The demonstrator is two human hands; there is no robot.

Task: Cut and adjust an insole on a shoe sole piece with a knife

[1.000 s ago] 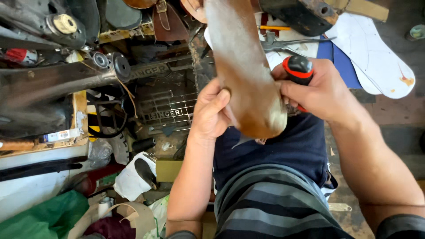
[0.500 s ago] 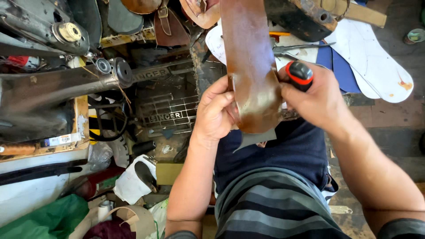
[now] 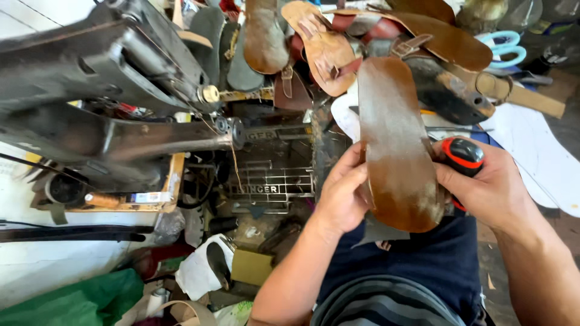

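Note:
A long brown leather sole (image 3: pixel 396 142) lies lengthwise over my lap, its rounded near end toward me. My left hand (image 3: pixel 339 190) grips the sole's left edge with thumb on top. My right hand (image 3: pixel 492 187) presses against its right edge and is closed around a tool with a black and red-orange handle (image 3: pixel 464 154). The tool's blade is hidden under the sole. A dark grey scrap (image 3: pixel 377 230) pokes out beneath the sole's near end.
A black sewing machine (image 3: pixel 115 90) stands at the left, its metal treadle grate (image 3: pixel 272 175) below. Brown sandals and straps (image 3: pixel 338 42) pile up at the back. White cut-out soles (image 3: pixel 531 154) and light blue scissors (image 3: pixel 501 48) lie right. Clutter covers the floor left.
My view has shifted up and back, so more of the sandal pile shows. The sole now lies straighter, and both hands have slid a little along its edges.

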